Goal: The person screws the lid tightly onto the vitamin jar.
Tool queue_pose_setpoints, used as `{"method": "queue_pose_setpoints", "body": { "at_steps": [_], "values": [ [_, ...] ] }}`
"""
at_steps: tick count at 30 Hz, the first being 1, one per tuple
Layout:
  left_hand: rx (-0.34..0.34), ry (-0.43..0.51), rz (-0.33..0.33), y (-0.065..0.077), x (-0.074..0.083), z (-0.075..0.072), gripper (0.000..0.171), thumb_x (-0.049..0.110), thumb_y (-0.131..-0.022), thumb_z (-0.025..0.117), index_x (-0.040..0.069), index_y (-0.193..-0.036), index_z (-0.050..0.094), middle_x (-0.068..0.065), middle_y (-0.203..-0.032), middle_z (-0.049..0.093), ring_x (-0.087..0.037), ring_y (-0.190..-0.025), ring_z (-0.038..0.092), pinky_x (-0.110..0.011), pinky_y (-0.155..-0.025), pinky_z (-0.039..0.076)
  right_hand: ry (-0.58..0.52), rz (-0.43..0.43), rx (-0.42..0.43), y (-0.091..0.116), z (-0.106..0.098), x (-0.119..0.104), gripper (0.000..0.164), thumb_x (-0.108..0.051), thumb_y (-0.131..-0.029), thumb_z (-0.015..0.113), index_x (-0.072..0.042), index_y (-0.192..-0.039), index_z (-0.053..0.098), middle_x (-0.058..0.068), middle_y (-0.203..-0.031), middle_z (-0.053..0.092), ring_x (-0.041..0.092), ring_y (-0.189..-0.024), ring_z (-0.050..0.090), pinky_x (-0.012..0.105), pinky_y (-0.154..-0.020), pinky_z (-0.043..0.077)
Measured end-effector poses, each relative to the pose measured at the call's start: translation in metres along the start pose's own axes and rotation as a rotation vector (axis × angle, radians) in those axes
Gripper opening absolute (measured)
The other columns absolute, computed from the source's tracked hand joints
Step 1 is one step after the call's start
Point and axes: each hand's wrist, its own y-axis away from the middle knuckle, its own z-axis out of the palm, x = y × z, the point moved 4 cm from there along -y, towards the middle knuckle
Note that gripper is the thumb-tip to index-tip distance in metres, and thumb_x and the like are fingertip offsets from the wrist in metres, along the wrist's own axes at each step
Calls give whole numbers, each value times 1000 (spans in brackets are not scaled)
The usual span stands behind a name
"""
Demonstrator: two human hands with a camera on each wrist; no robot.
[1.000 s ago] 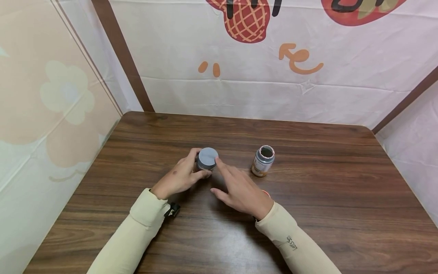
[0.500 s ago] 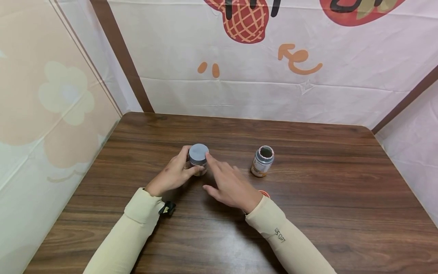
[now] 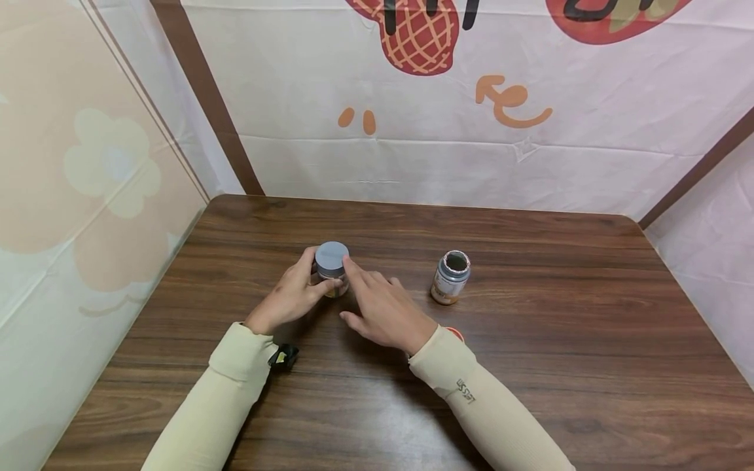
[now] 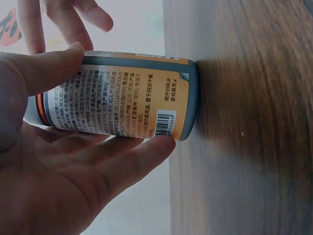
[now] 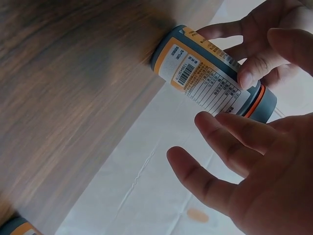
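Two bottles stand on the table, and the capped bottle (image 4: 120, 95) is the one in hand. The left hand (image 3: 290, 292) is clamped around its body, thumb on the near side. The bottle's long axis runs about vertical, cap (image 3: 332, 256) up; from where I stand I cannot tell whether the base touches the table (image 3: 559, 327). The right hand (image 3: 385, 307) grips nothing: its fingers are extended, the index fingertip at the right edge of the cap, contact uncertain. Key relation: the capped bottle lies ahead and left of the right hand, within the left hand's grasp, so the left is nearer. The uncapped bottle (image 3: 450, 280) stands upright, well apart to the right, nearer the right hand.
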Motion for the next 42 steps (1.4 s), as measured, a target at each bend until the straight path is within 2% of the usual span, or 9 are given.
{"method": "queue_pose_setpoints", "body": {
  "at_steps": [5, 12, 22, 35, 39, 42],
  "values": [
    [13, -10, 3, -1, -4, -2, 61, 16, -91, 61, 2, -138, 25, -20, -131, 43, -33, -123, 42, -50, -96, 36, 39, 14, -26, -6, 2, -2, 88, -43, -89, 59, -8, -150, 6, 4, -148, 32, 20, -123, 43, 45, -91, 40],
    [24, -19, -28, -3, -7, -4, 64, 19, -92, 60, 3, -141, 22, -19, -134, 41, -31, -124, 40, -51, -97, 34, 72, 30, -45, -13, 4, -2, 89, -45, -89, 57, -8, -150, 3, 4, -148, 32, 20, -124, 43, 45, -89, 40],
    [8, 30, -54, -4, -10, -6, 62, 13, -95, 54, -1, -143, 17, -23, -137, 35, -35, -125, 38, -50, -99, 33, 97, 34, -68, -23, 5, -6, 86, -42, -91, 55, -7, -149, 1, 8, -147, 32, 21, -126, 41, 46, -89, 40],
    [26, 46, -67, -5, -15, -9, 63, 20, -95, 55, 0, -143, 18, -21, -136, 37, -32, -126, 37, -50, -100, 31, 105, 39, -66, -28, 8, -8, 87, -42, -91, 54, -6, -149, -1, 11, -146, 33, 23, -127, 40, 47, -88, 40],
    [62, 41, -57, -4, -13, -11, 75, 21, -90, 63, 4, -145, 15, -20, -138, 36, -32, -127, 37, -49, -101, 31, 49, 76, -77, -26, 8, -5, 90, -43, -90, 56, -7, -149, -2, 13, -148, 30, 25, -128, 38, 49, -91, 39],
    [128, 8, -29, -2, -9, -13, 88, 23, -84, 71, 5, -147, 12, -19, -141, 34, -31, -128, 36, -48, -102, 30, 20, 108, -88, -21, 7, 0, 89, -43, -89, 57, -6, -149, 3, 14, -148, 28, 27, -129, 37, 49, -93, 37]
  ]
}}
